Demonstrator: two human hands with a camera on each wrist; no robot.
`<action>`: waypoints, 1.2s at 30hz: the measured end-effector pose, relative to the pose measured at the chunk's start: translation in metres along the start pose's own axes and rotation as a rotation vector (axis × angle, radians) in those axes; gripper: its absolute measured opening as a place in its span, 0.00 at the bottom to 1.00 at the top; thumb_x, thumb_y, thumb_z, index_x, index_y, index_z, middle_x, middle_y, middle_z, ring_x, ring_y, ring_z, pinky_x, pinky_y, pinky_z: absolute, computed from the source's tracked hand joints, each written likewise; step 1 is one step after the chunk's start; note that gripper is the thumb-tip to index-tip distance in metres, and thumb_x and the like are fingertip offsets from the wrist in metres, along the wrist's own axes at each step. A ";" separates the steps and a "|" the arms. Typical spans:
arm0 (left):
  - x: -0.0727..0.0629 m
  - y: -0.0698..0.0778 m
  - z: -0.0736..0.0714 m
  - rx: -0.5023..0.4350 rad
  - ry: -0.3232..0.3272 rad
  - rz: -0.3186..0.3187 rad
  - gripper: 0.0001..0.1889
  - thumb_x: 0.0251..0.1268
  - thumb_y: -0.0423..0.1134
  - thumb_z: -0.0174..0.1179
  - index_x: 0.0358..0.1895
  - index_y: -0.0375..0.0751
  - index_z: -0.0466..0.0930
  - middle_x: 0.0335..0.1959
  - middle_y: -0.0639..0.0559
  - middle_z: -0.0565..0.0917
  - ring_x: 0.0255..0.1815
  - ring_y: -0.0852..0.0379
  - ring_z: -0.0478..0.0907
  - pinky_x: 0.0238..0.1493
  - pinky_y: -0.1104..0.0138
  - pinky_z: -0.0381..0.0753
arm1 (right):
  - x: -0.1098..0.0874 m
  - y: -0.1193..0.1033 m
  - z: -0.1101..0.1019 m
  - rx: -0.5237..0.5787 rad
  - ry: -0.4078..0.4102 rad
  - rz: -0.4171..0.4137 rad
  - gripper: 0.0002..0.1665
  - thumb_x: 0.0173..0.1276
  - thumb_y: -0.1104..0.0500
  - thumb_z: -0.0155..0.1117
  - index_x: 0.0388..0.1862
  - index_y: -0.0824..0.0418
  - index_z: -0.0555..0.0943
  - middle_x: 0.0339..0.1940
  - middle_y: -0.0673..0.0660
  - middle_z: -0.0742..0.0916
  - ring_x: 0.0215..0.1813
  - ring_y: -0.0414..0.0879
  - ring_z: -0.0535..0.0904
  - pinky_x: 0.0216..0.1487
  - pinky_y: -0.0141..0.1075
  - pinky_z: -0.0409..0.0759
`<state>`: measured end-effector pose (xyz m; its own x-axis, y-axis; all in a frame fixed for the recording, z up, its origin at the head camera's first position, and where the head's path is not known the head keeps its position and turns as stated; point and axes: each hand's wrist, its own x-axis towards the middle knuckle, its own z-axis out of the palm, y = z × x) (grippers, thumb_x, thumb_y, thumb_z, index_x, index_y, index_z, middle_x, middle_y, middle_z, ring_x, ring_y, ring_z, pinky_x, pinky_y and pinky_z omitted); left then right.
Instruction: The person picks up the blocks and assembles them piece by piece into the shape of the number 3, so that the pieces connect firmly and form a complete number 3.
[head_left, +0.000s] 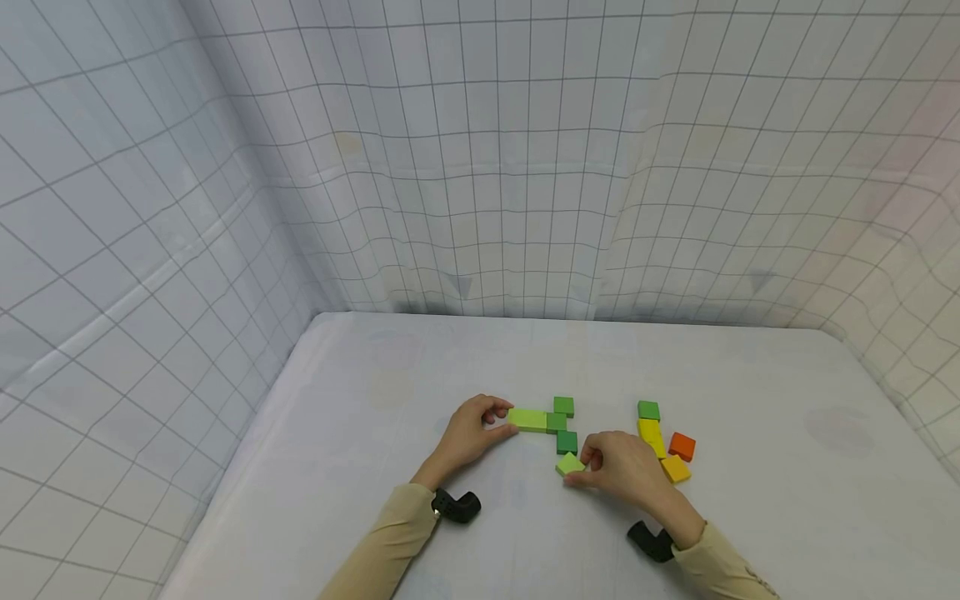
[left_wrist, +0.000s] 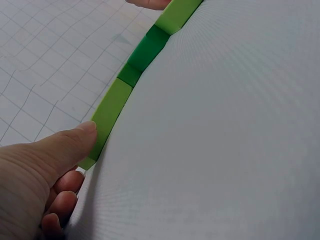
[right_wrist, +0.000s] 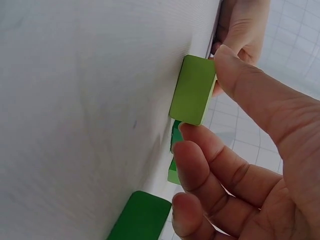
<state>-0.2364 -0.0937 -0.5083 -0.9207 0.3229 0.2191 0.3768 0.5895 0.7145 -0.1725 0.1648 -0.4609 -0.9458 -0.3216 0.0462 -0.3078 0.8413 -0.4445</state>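
Observation:
My left hand [head_left: 472, 427] pinches the left end of a long light green block [head_left: 528, 420] lying on the table; in the left wrist view the thumb lies against the block's side. A mid-green block [head_left: 557, 422] touches its right end, with another green block [head_left: 563, 407] behind. A dark green block [head_left: 567, 442] stands in front of these. Nearest me is a light green block [right_wrist: 193, 90], turned at an angle, which my right hand [head_left: 624, 467] holds between thumb and fingers. In the right wrist view its broad face shows plainly.
To the right of my right hand lie a green block [head_left: 648, 410], a long yellow block [head_left: 651, 437], an orange block [head_left: 682, 447] and a golden yellow block [head_left: 676, 468]. A white table [head_left: 360, 375] meets gridded white curtains [head_left: 480, 167] at the back and sides.

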 end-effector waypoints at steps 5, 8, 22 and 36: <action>0.000 0.001 0.000 0.000 0.002 0.000 0.17 0.57 0.46 0.69 0.48 0.45 0.82 0.35 0.61 0.76 0.34 0.62 0.70 0.39 0.67 0.71 | 0.000 0.000 0.000 0.005 0.000 0.002 0.22 0.44 0.39 0.78 0.22 0.49 0.76 0.17 0.41 0.73 0.22 0.38 0.66 0.24 0.32 0.65; -0.001 0.001 0.000 0.002 0.002 0.000 0.17 0.57 0.46 0.69 0.48 0.45 0.82 0.36 0.61 0.77 0.34 0.62 0.71 0.39 0.67 0.71 | -0.001 0.000 -0.001 0.013 -0.001 0.003 0.22 0.44 0.40 0.78 0.22 0.50 0.76 0.17 0.42 0.73 0.22 0.38 0.66 0.24 0.32 0.65; -0.001 0.002 0.000 0.003 0.016 0.028 0.18 0.57 0.47 0.69 0.48 0.44 0.82 0.35 0.59 0.77 0.33 0.61 0.70 0.38 0.67 0.71 | -0.002 0.004 -0.011 0.032 -0.004 -0.001 0.20 0.47 0.40 0.76 0.24 0.49 0.78 0.19 0.42 0.74 0.23 0.38 0.67 0.25 0.33 0.67; -0.002 0.003 0.000 0.002 0.007 0.011 0.17 0.56 0.46 0.69 0.48 0.44 0.82 0.36 0.59 0.77 0.34 0.61 0.70 0.38 0.67 0.70 | -0.005 0.044 -0.041 0.046 -0.105 -0.146 0.23 0.44 0.48 0.80 0.37 0.55 0.83 0.31 0.45 0.76 0.33 0.41 0.70 0.33 0.34 0.70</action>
<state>-0.2333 -0.0929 -0.5066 -0.9174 0.3239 0.2314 0.3867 0.5874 0.7109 -0.1858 0.2214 -0.4441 -0.8745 -0.4845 0.0202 -0.4334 0.7622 -0.4809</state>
